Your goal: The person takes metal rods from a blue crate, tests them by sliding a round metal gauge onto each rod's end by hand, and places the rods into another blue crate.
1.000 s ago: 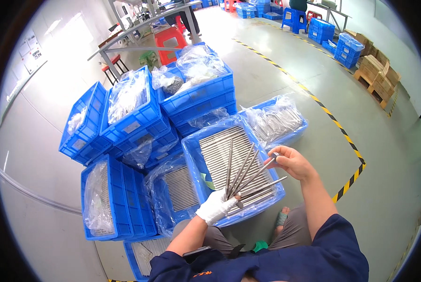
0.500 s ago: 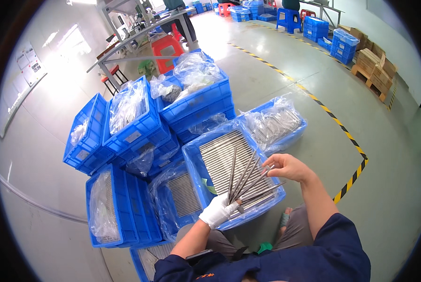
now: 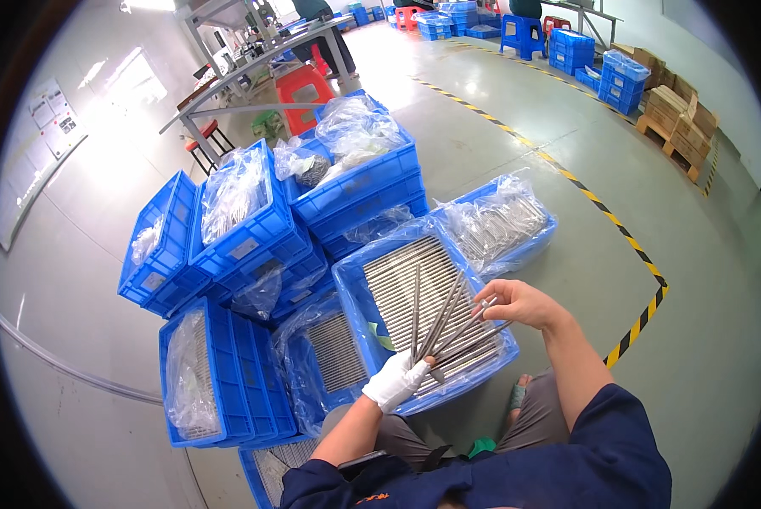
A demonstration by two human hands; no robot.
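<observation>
My left hand (image 3: 394,381), in a white glove with bare fingertips, is closed around the lower ends of several thin grey metal rods (image 3: 440,327). The rods fan out upward and to the right over a blue crate (image 3: 372,346) lined with clear plastic. Inside that crate lie rows of similar metal rods (image 3: 403,270), side by side. My bare right hand (image 3: 520,303) is at the right of the fan, with thumb and fingers pinching the upper end of one rod. A green-yellow slip (image 3: 379,337) lies at the crate's left inner side.
Stacked blue crates (image 3: 241,248) with plastic-wrapped parts stand to the left and behind. Another crate (image 3: 537,242) of bagged metal parts adjoins at the far right. A red stool (image 3: 304,93) and workbench (image 3: 253,72) stand farther back. Black-yellow tape (image 3: 605,216) marks the floor at right.
The rods in my left hand have shifted slightly, the leftmost now leaning more upright. My right hand stays at the rod ends. The whole view has moved a little.
</observation>
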